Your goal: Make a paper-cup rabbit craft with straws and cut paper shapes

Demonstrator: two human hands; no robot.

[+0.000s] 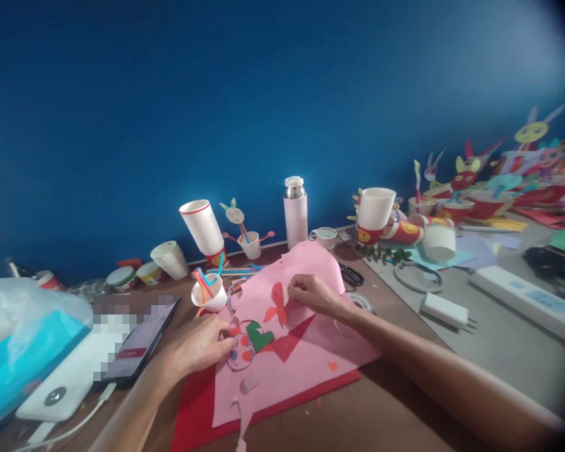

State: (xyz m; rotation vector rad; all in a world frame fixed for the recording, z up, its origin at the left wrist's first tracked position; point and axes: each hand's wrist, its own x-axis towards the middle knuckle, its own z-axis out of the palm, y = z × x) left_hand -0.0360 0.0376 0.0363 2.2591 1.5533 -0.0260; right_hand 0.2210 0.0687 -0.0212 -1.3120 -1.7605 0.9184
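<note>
My left hand [202,342] rests on the left edge of a pink paper sheet [287,364], its fingers pinched on a small pink paper disc with red dots [240,353]. My right hand [311,294] is closed in a pinch beside a red butterfly-shaped cutout [276,305] on the pink sheet. A green paper shape [258,334] and a red triangle [289,342] lie between the hands. Under the pink sheet lies a red sheet [193,414].
A paper cup with coloured straws [208,292] stands just behind my left hand. A phone [141,342], a white power bank [63,383], a cup stack [204,229], a pink flask [295,213], scissors [353,275] and a power strip [522,298] surround the work. Paper-cup figures crowd the right.
</note>
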